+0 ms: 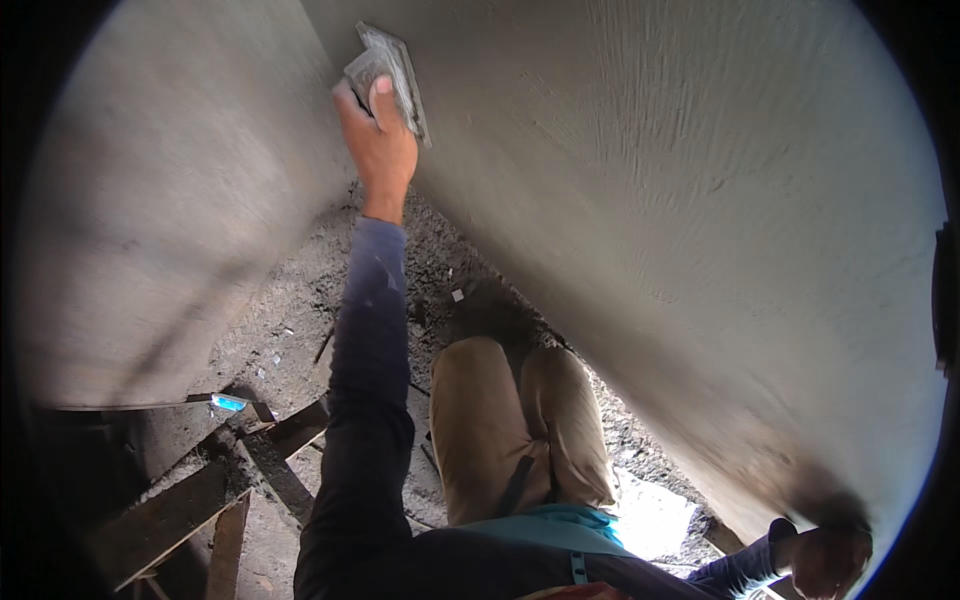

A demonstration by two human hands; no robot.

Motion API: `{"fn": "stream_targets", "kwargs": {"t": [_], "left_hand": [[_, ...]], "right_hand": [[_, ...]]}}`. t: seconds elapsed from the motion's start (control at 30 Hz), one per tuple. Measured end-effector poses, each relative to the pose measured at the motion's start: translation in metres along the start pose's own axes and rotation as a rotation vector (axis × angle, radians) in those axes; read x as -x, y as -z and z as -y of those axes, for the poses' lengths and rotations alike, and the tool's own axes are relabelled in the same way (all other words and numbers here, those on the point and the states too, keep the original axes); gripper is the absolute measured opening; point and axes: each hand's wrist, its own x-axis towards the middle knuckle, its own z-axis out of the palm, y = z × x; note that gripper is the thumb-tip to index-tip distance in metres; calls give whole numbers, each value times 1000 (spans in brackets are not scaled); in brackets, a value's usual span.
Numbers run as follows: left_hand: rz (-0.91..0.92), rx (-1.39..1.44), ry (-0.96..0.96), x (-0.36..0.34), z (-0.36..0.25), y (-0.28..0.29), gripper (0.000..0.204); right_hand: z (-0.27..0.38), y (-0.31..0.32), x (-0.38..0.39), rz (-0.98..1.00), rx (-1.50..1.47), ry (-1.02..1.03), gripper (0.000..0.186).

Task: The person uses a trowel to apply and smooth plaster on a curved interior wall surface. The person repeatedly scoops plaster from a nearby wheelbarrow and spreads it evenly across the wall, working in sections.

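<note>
My left arm reaches far forward, and its hand (383,150) is closed around a cement-smeared plastering float (410,88). The thumb lies along the grip while the fingers are mostly hidden behind it. The float's flat, thin-edged plate is held at the grey plastered wall (640,180), close to the corner with the wall on the left. Down at the lower right, my right hand (832,562) is at the same wall, in deep shadow. Its fingers are too dark to make out.
Another smooth plastered wall (180,200) stands on the left. Rough, debris-strewn ground (300,300) lies between the walls. Dark wooden planks (170,520) are piled at the lower left, near a small blue object (228,402). A bright white sheet (655,515) lies beside my knees.
</note>
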Motion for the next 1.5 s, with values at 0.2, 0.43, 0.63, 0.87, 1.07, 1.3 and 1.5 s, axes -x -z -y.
{"fn": "stream_targets", "kwargs": {"t": [0.2,0.43,0.63,0.87,1.07,1.3,1.5], "left_hand": [[184,-48,150,180,146,-4,44],[-80,5,-178,17,-12,-12,63],[89,155,-23,47,-18,-16,62],[204,142,93,158,82,-13,40],[-13,141,-361,-46,-151,22,45],[114,64,39,214,65,-4,52],[27,215,122,144,-17,-25,59]], "right_hand": [[-18,-4,0,-13,-56,-6,69],[-21,20,-18,83,-96,42,77],[-64,67,9,-133,-242,-80,74],[-14,-9,9,-124,19,17,70],[-20,-6,19,-174,-33,-42,66],[29,-52,9,-71,71,61,60],[28,-48,-1,-29,-262,148,56]]}}
